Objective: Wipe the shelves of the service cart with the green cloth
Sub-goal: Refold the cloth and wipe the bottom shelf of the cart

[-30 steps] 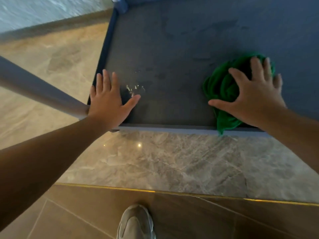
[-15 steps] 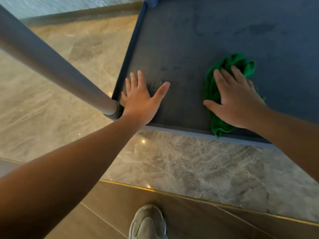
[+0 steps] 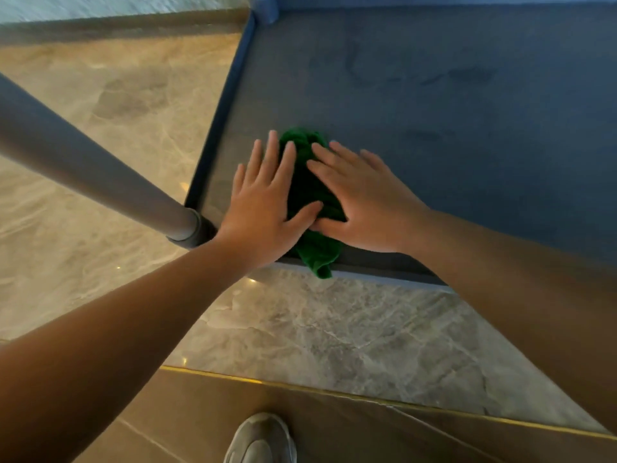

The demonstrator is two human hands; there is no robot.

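A bunched green cloth [image 3: 310,192] lies on the dark grey cart shelf [image 3: 434,111] near its front left corner, one end hanging over the front rim. My right hand [image 3: 364,205] presses flat on the cloth's right side with straight fingers. My left hand [image 3: 267,202] lies flat beside it on the shelf, its thumb and fingers touching the cloth's left edge. Much of the cloth is hidden under both hands.
A grey cart post [image 3: 100,175] slants from the left down to the shelf's front left corner. The shelf has a raised rim [image 3: 384,267] along front and left. Marble floor [image 3: 317,329] lies below, with my shoe [image 3: 260,439] at the bottom.
My right hand has slid the cloth left across the shelf until it meets my left hand. The left hand stayed near the corner. The view shifted rightward.
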